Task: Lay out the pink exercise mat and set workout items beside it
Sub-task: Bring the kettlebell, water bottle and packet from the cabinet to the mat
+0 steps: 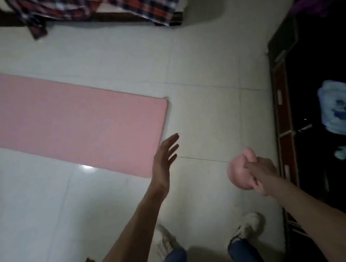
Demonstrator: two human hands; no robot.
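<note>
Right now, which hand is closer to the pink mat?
The left hand. It hovers open over the pink mat's near corner. The right hand is farther off to the right over the bare floor, gripping a pink object.

Pink mat [64, 125] flat; pink dumbbell [239, 169] held aloft

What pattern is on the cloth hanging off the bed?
The cloth is plaid, red and dark navy with white; the head view shows it.
</note>
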